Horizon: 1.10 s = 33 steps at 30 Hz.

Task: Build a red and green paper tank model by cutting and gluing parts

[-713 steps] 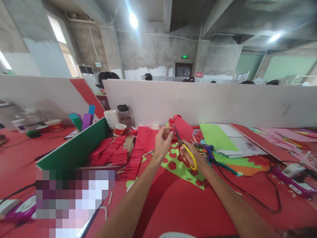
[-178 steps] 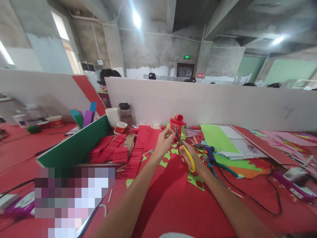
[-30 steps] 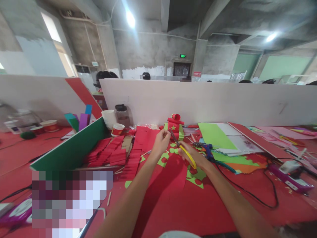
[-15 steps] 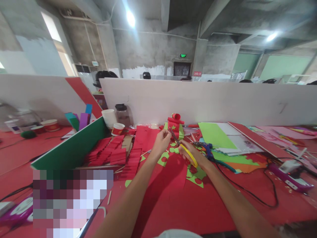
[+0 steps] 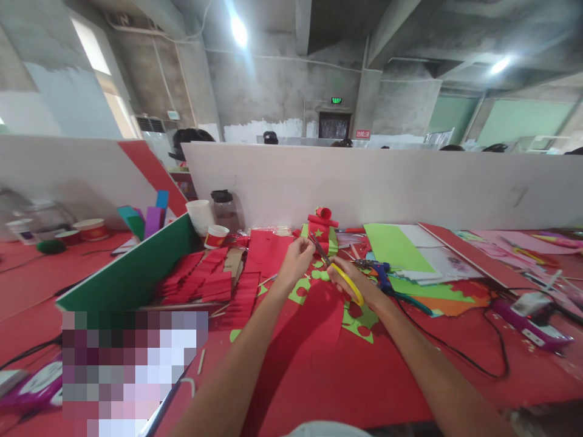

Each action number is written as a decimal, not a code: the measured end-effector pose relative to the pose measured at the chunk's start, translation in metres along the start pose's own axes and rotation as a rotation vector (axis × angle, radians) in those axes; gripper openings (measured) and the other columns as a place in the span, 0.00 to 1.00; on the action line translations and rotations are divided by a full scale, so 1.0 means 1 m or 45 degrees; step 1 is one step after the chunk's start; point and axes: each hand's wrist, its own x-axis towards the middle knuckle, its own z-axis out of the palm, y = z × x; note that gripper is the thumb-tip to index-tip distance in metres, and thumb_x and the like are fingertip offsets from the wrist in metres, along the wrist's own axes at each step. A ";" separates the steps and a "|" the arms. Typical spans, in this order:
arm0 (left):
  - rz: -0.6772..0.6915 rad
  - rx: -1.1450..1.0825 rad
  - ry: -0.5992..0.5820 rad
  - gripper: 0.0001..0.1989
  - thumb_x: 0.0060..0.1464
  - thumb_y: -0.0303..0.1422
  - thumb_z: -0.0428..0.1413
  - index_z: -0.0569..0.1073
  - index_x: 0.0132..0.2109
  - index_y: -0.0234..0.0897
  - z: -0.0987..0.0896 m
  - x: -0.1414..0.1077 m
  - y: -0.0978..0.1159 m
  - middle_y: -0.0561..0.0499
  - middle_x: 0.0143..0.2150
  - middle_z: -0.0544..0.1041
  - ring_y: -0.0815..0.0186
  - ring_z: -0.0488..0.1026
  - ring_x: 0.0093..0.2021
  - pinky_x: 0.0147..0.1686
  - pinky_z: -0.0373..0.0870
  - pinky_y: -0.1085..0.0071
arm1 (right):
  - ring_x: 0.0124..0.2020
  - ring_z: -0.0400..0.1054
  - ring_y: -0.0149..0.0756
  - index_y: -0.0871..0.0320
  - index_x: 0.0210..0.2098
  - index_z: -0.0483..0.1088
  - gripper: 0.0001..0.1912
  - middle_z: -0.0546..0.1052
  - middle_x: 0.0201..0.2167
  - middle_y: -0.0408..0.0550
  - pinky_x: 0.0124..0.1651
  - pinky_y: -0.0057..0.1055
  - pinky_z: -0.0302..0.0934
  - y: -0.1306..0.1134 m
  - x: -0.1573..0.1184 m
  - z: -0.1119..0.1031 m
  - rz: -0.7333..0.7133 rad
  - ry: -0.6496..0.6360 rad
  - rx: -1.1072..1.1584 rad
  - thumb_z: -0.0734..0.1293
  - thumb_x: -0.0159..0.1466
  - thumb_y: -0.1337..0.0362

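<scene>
My right hand [image 5: 347,278] is closed round the yellow handles of a pair of scissors [image 5: 350,285], whose blades point up and left. At the blade tips my left hand [image 5: 299,255] is pinched closed; what it holds is too small to make out. Just behind the hands stands a red paper figure [image 5: 319,227] with a yellow star and green sides. Green paper scraps with round holes [image 5: 364,321] and a red sheet [image 5: 319,309] lie under and near my wrists.
Red strips [image 5: 214,279] lie in piles on the left beside a green board [image 5: 136,267]. A blue glue gun [image 5: 381,272], green sheets [image 5: 401,249] and a black cable lie right. Cups and a bottle [image 5: 225,209] stand at the back left.
</scene>
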 end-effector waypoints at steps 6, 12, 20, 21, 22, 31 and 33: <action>0.011 -0.021 -0.018 0.06 0.51 0.34 0.50 0.63 0.29 0.38 -0.001 0.001 -0.002 0.58 0.19 0.65 0.72 0.63 0.20 0.22 0.58 0.75 | 0.17 0.56 0.28 0.53 0.36 0.65 0.21 0.65 0.21 0.38 0.18 0.24 0.48 -0.005 -0.002 -0.001 -0.013 0.004 -0.009 0.66 0.59 0.42; 0.031 -0.023 -0.027 0.06 0.52 0.34 0.50 0.63 0.29 0.38 -0.001 0.001 -0.001 0.58 0.19 0.66 0.72 0.63 0.20 0.23 0.59 0.75 | 0.17 0.56 0.28 0.53 0.39 0.67 0.19 0.65 0.20 0.38 0.19 0.24 0.48 -0.006 -0.002 -0.002 -0.001 0.011 -0.017 0.67 0.60 0.44; 0.025 -0.039 -0.035 0.06 0.53 0.34 0.50 0.63 0.29 0.38 -0.001 0.001 -0.001 0.57 0.20 0.66 0.72 0.64 0.21 0.24 0.59 0.75 | 0.17 0.56 0.29 0.53 0.38 0.66 0.18 0.65 0.21 0.39 0.18 0.24 0.48 -0.005 -0.003 0.001 -0.016 0.033 0.015 0.67 0.61 0.46; 0.029 -0.043 -0.033 0.06 0.53 0.34 0.50 0.63 0.29 0.38 -0.001 0.001 -0.001 0.58 0.20 0.66 0.72 0.63 0.20 0.24 0.59 0.75 | 0.17 0.56 0.29 0.53 0.38 0.66 0.17 0.65 0.22 0.39 0.18 0.24 0.48 -0.006 -0.003 0.001 -0.023 0.032 0.009 0.66 0.61 0.46; 0.032 -0.045 -0.030 0.07 0.53 0.34 0.50 0.63 0.29 0.38 -0.001 0.001 0.000 0.58 0.20 0.66 0.72 0.63 0.20 0.23 0.59 0.75 | 0.18 0.56 0.29 0.53 0.38 0.65 0.18 0.65 0.22 0.39 0.19 0.24 0.48 -0.007 -0.003 0.001 -0.032 0.036 0.001 0.66 0.61 0.46; 0.050 -0.075 -0.021 0.08 0.53 0.35 0.51 0.63 0.29 0.38 0.000 0.000 0.002 0.58 0.20 0.65 0.73 0.62 0.20 0.23 0.59 0.75 | 0.18 0.55 0.28 0.55 0.37 0.63 0.20 0.63 0.21 0.39 0.19 0.23 0.49 -0.008 -0.004 0.003 -0.004 0.021 -0.011 0.64 0.62 0.43; 0.055 -0.084 -0.016 0.08 0.53 0.35 0.51 0.63 0.29 0.38 0.001 -0.001 0.002 0.58 0.20 0.65 0.73 0.63 0.20 0.23 0.59 0.75 | 0.18 0.55 0.27 0.54 0.38 0.62 0.21 0.63 0.21 0.38 0.18 0.23 0.48 -0.007 -0.003 0.005 0.009 0.010 0.011 0.63 0.63 0.43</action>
